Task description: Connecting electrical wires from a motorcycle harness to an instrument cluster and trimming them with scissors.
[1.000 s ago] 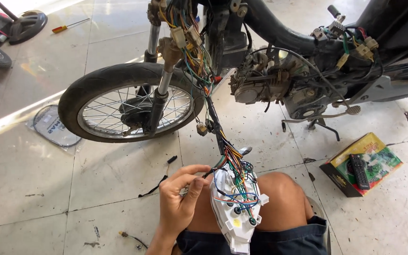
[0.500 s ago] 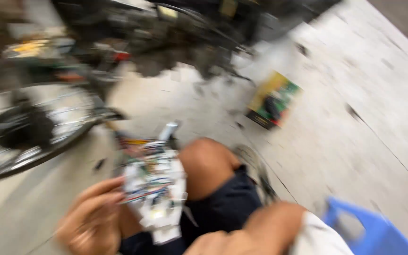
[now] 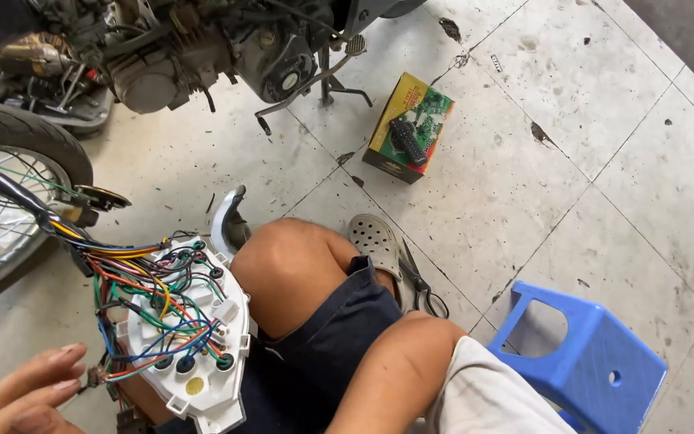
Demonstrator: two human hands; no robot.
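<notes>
A white instrument-cluster housing (image 3: 202,345) lies back-up on my left knee (image 3: 291,265). Many coloured wires (image 3: 142,293) run into it from a harness that comes from the motorcycle at the left. My left hand (image 3: 22,394) is at the bottom left corner with its fingers stretched out and nothing in it. Its fingertips are close to a small connector at the wires' edge. Only my right arm (image 3: 395,370) shows, bent over my thigh, and the hand itself is out of frame.
The motorcycle's front wheel (image 3: 10,177) and engine (image 3: 178,48) fill the top left. A green and yellow box (image 3: 409,128) with a black grip lies on the tiled floor. A blue plastic stool (image 3: 580,362) stands at the right, and scissors (image 3: 419,281) lie beside my grey sandal (image 3: 375,241).
The view has swung to the right and down, bringing the stool into sight. My left hand has drawn back from the wires to the lower left.
</notes>
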